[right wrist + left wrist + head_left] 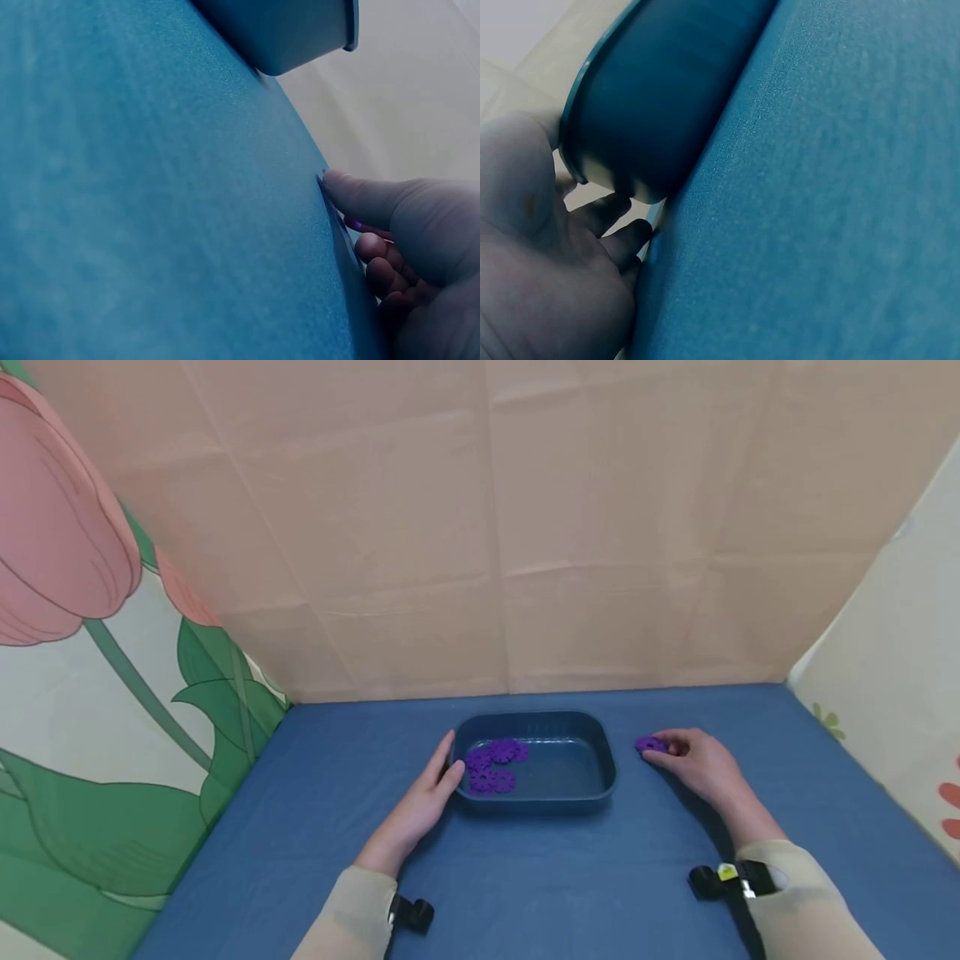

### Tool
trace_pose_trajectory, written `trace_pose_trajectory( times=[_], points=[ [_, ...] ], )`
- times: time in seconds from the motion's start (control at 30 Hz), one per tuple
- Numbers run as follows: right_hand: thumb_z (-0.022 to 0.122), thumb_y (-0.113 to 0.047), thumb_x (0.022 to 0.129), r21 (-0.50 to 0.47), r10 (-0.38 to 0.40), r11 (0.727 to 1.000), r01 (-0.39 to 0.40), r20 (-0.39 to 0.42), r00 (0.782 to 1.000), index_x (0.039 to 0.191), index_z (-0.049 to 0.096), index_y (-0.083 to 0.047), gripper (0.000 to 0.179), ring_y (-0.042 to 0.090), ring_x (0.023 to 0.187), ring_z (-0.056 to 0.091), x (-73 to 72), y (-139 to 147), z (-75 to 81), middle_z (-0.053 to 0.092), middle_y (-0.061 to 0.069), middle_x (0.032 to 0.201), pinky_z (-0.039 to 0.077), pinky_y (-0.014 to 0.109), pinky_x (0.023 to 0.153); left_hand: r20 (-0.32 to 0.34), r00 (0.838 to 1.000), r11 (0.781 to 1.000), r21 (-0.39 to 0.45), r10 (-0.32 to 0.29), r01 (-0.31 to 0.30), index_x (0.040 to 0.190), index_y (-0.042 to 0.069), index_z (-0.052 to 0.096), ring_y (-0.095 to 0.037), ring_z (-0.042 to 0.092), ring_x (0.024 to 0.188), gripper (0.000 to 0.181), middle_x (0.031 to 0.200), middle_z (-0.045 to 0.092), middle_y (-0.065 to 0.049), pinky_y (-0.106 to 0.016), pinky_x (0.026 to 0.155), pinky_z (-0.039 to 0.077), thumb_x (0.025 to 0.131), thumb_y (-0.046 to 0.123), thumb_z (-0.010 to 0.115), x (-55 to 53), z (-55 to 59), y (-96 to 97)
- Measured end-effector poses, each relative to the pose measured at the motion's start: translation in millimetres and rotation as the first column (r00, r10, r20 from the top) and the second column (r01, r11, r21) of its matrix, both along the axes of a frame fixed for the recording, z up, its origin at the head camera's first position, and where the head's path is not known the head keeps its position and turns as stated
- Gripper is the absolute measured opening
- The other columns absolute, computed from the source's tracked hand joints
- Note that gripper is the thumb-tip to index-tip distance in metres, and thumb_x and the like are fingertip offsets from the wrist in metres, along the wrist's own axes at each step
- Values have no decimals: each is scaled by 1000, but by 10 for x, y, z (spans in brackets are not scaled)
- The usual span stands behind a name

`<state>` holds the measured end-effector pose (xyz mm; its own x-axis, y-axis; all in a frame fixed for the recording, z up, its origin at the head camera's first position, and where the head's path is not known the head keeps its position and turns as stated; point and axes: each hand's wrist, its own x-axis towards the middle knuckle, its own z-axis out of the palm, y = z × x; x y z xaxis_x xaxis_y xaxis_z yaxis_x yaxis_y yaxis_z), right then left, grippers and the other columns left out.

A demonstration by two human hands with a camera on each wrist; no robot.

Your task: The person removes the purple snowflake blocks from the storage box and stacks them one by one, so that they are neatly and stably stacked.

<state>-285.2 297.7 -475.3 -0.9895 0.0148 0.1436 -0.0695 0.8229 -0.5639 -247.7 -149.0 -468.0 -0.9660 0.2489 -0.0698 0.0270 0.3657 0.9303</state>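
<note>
A dark blue rectangular tray stands on the blue-covered table, with several purple notched discs lying in its left part. My left hand holds the tray's left end, thumb at the rim and fingers along the outer wall. In the left wrist view, the fingers curl around the tray's corner. To the right of the tray, my right hand pinches a purple notched disc at the tabletop. The right wrist view shows the thumb down at the cloth, with the disc mostly hidden behind it.
The blue cloth covers the table up to a beige creased sheet hanging behind. A wall with painted tulips borders the left side, and a white wall the right. Each wrist wears a small black camera.
</note>
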Motion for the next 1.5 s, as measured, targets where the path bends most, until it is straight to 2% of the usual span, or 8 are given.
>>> trace_pose_trajectory(
  times=[0.4, 0.83, 1.0, 1.2, 1.37, 1.5],
  points=[
    [74, -47, 88, 16, 3, 1000, -4, 39, 999, 127, 65, -2, 61, 29, 89, 53, -32, 16, 7, 63, 15, 101, 40, 35, 71, -5, 1000, 1000, -4, 6, -6, 147, 62, 9, -19, 7, 155, 65, 165, 8, 18, -57, 122, 12, 92, 75, 41, -13, -12, -4],
    [75, -46, 87, 8, 8, 1000, -9, 45, 999, 129, 64, -1, 62, 28, 90, 52, -29, 10, -2, 62, 15, 102, 40, 36, 72, 3, 1000, 1000, 7, 6, -6, 147, 63, 10, -17, 6, 155, 65, 164, 8, 20, -54, 123, 12, 92, 75, 43, -7, 3, 4],
    [75, -46, 87, 1, 4, 1000, -4, 57, 998, 131, 63, -1, 63, 29, 91, 52, -28, 11, -18, 61, 16, 104, 41, 40, 74, -7, 1000, 1000, 11, 4, -4, 151, 58, 11, -19, 6, 155, 68, 165, 9, 17, -56, 123, 11, 92, 73, 43, 7, -4, 5],
    [73, -47, 89, -31, 4, 1000, -3, 53, 999, 133, 60, -2, 64, 27, 90, 53, -7, 17, -11, 61, 12, 100, 40, 35, 72, -11, 1000, 1000, 11, 0, 0, 150, 59, 11, -20, 7, 155, 66, 165, 9, 17, -57, 122, 12, 93, 73, 42, -8, -19, 4],
    [68, -54, 90, -103, -7, 995, 12, 44, 999, 139, 56, -5, 70, 26, 94, 53, 31, -9, 61, 60, 10, 101, 43, 31, 72, -8, 1000, 1000, 9, -6, 6, 149, 60, 10, -20, 6, 155, 65, 165, 8, 16, -56, 123, 12, 94, 72, 42, -10, -29, -1],
    [66, -57, 90, -123, -23, 992, 23, -2, 1000, 140, 55, -8, 71, 27, 95, 54, 46, -100, 203, 62, 11, 107, 45, 30, 70, -4, 1000, 1000, 10, -6, 6, 149, 60, 10, -20, 6, 155, 66, 165, 8, 16, -56, 123, 12, 93, 72, 42, 0, -21, -2]
  ],
)
